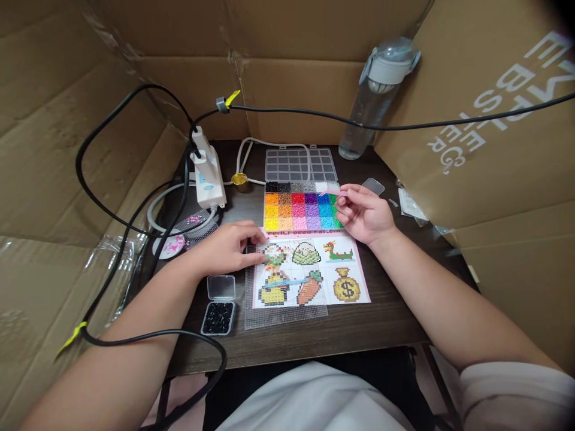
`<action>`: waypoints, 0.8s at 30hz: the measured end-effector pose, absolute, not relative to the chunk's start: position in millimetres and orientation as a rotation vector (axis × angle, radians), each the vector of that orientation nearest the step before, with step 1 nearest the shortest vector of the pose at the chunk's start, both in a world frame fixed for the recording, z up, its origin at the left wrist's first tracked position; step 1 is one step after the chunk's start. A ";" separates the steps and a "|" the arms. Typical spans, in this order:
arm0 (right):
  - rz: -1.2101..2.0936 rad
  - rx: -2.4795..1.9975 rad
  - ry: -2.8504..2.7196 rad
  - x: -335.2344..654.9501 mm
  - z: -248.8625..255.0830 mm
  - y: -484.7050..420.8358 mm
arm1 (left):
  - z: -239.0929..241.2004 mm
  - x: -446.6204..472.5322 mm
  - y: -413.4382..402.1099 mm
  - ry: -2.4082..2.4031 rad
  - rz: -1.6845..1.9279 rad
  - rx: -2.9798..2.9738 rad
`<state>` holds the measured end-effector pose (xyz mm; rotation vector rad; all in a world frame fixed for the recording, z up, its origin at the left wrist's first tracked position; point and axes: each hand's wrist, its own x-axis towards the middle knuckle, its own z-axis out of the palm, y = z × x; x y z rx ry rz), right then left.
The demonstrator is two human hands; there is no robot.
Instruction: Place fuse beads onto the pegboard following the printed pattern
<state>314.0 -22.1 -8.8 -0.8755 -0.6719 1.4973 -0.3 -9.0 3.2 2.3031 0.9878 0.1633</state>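
Observation:
A compartment box of coloured beads (300,211) lies open on the dark wooden table (314,338), its clear lid (300,164) folded back. In front of it a pattern sheet (311,270) with pixel pictures rests on a clear pegboard (278,314). My left hand (229,245) lies on the sheet's upper left corner, fingers curled and pressing on the pegboard edge. My right hand (363,212) hovers over the box's right end, pinching pink tweezers (330,193) that point left over the beads. A blue tool (291,281) lies on the sheet.
A small open case of black beads (218,315) sits at the front left. A white device (207,173) with cables, a gold cap (239,178) and a round pink-speckled piece (169,245) lie left. A water bottle (376,99) stands at the back. Cardboard walls surround the table.

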 end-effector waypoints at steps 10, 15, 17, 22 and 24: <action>1.390 -0.936 -0.720 313.9 -10.5 -20.7 | 3.6 -0.6 -10.4 0.985 0.169 2.302; 1.267 -0.930 -0.764 314.3 -14.5 -19.7 | 1.6 -1.2 -9.8 0.977 0.180 2.284; 1.144 -0.995 -0.841 313.0 -16.4 -20.5 | 1.3 -1.9 -10.0 0.985 0.172 2.289; 0.845 -1.252 -1.106 309.6 -11.9 -22.8 | 3.0 -4.3 -11.3 1.001 0.158 2.301; 0.821 -1.291 -1.174 311.9 -5.8 -25.0 | 4.6 -4.8 -11.2 1.010 0.151 2.309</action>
